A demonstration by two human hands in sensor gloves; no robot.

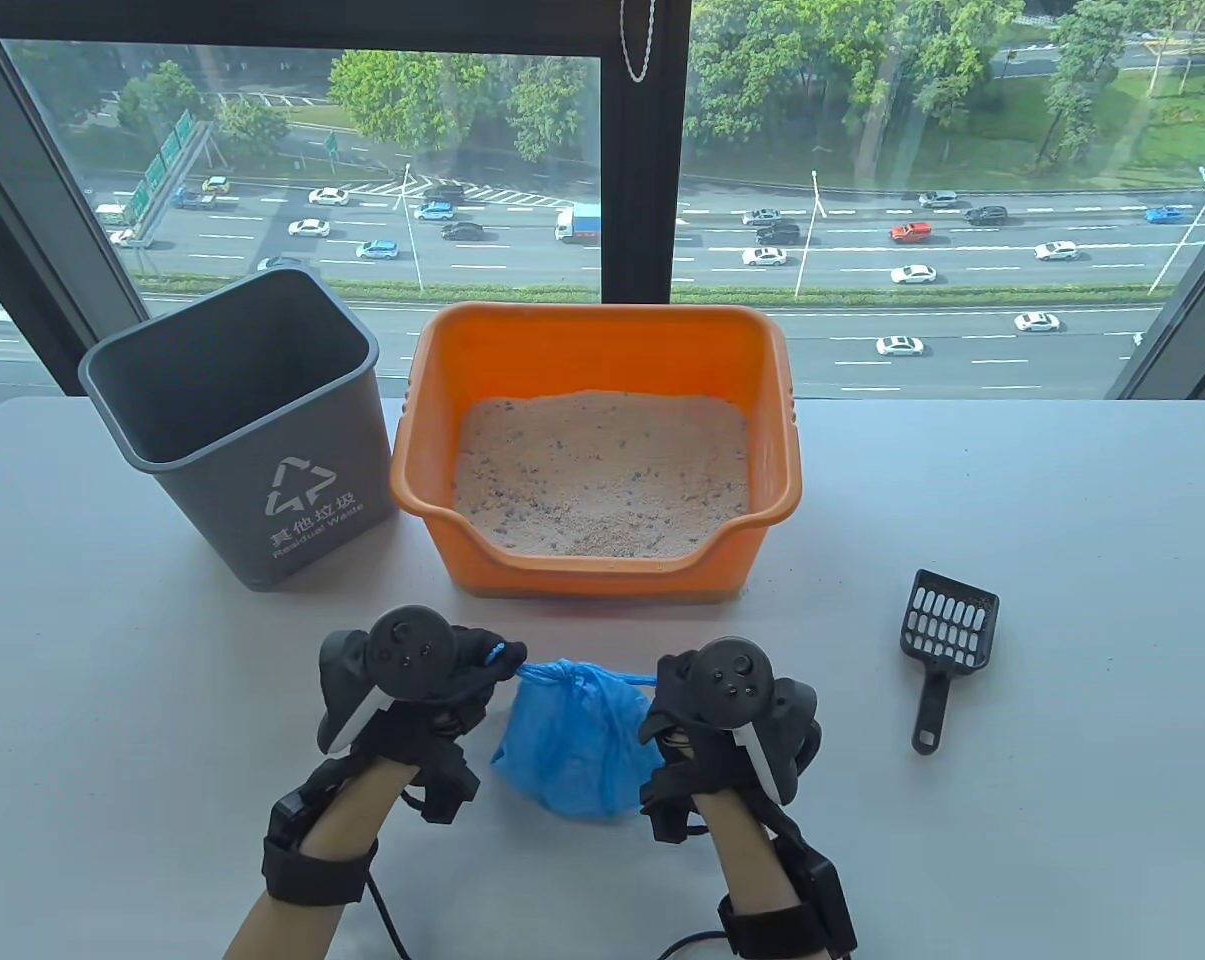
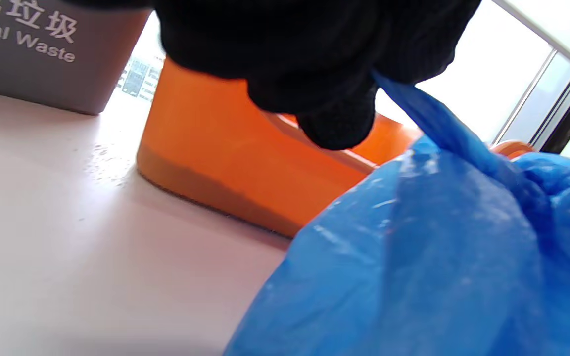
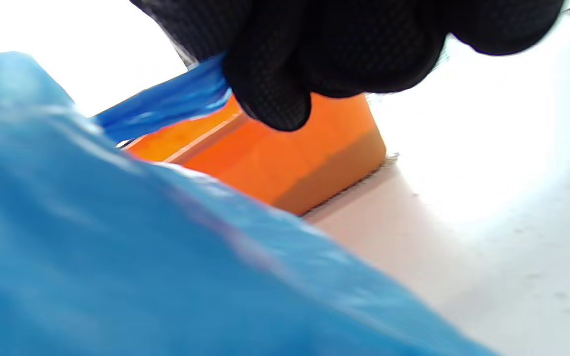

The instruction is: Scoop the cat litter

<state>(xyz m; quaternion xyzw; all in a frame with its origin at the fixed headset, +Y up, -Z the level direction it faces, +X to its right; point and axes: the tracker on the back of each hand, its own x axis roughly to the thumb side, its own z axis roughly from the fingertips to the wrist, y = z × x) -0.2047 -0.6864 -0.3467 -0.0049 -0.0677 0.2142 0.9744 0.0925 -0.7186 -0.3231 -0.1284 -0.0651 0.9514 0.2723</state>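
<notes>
Near the tabletop's front edge, both hands, left (image 1: 417,665) and right (image 1: 722,700), pinch opposite tie ends of the blue plastic bag (image 1: 574,740); the litter scoop (image 1: 944,645) lies toward the right edge.

looks like an upper-floor office or test room set up for recording, not a lived-in home. plain white table (image 1: 1012,820) pushed against a big dark-framed window (image 1: 642,150) along the far side, with a bead pull chain (image 1: 638,40) hanging at its middle. far below through the glass, a multi-lane highway (image 1: 862,250) full of cars, lined with trees. on the table only staged props: grey bin (image 1: 252,430) marked "residual waste" at far left, orange litter tray (image 1: 602,350) just beside it.
</notes>
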